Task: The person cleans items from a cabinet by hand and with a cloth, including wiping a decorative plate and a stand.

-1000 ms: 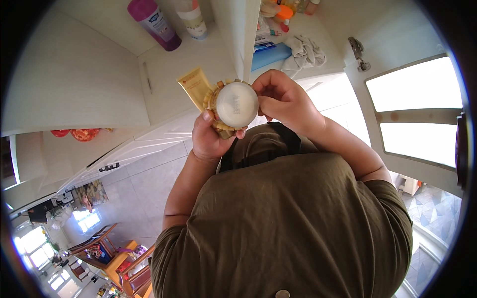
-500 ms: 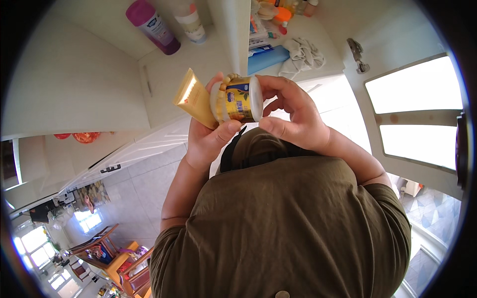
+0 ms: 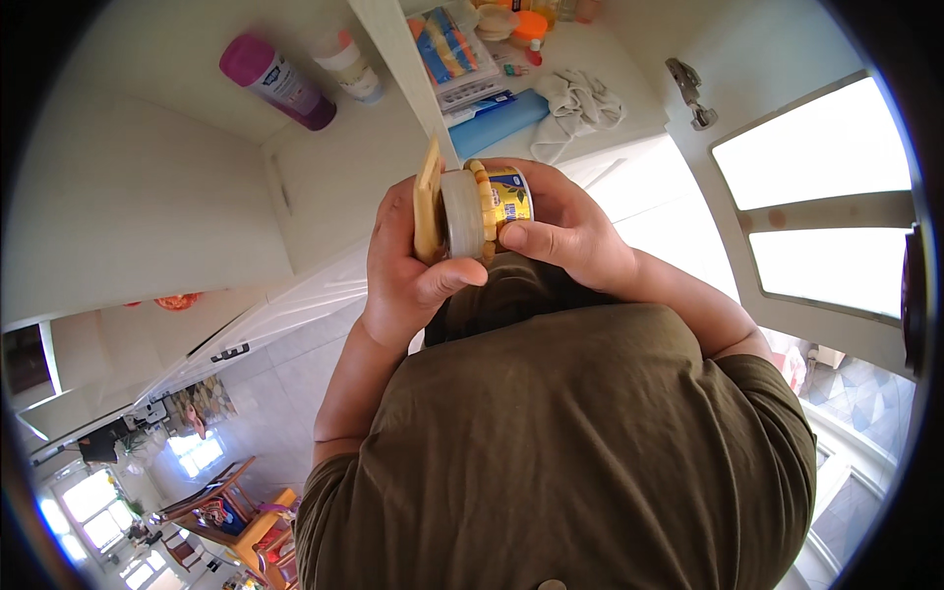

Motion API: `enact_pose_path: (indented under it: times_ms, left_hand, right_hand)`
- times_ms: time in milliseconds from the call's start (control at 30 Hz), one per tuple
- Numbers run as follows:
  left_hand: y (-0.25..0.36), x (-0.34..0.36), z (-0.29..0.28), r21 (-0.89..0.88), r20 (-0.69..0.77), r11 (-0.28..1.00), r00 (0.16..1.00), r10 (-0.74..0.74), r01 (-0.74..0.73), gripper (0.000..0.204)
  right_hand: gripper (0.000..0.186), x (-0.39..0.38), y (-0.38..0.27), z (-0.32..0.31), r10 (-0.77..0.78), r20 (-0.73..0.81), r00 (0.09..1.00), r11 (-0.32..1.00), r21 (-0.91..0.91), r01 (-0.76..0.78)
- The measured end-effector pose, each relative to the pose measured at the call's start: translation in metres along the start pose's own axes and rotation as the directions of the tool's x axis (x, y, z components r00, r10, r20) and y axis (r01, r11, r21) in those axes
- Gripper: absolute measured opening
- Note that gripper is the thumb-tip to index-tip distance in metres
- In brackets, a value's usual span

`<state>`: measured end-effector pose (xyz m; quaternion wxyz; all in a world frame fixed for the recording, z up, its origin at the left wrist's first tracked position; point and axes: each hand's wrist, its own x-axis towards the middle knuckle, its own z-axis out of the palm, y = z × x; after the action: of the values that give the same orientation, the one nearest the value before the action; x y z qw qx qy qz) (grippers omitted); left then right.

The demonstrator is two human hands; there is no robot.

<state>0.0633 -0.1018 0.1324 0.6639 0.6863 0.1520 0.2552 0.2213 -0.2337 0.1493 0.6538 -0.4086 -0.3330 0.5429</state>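
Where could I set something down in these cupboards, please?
The left shelf looks bare in front of the purple bottle and pale bottle, up to the divider. The right shelf has a smaller patch right of the white cloth; left of that, a blue item and clear case crowd it.

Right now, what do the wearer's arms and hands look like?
Left hand and right hand: no gloves, rings or watch visible. Forearms bare, below short, plain olive-brown sleeves. No cables or markings visible on the arms.
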Motion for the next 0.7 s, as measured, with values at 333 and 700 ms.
enact_pose_path:
  times_ms: [333, 700]
  left_hand:
    - [0.004, 0.018, 0.03, -0.067, -0.026, 0.998, 1.0, -0.009, 0.007, 0.101]
    - [0.011, 0.036, 0.046, 0.328, 0.186, 0.914, 0.965, 0.188, -0.241, 0.094]
  right_hand:
    - [0.07, -0.007, -0.002, -0.027, -0.066, 0.015, 0.998, 0.973, 0.221, 0.061]
    - [0.076, -0.024, -0.007, -0.072, -0.239, 0.145, 0.96, 0.971, 0.03, 0.237]
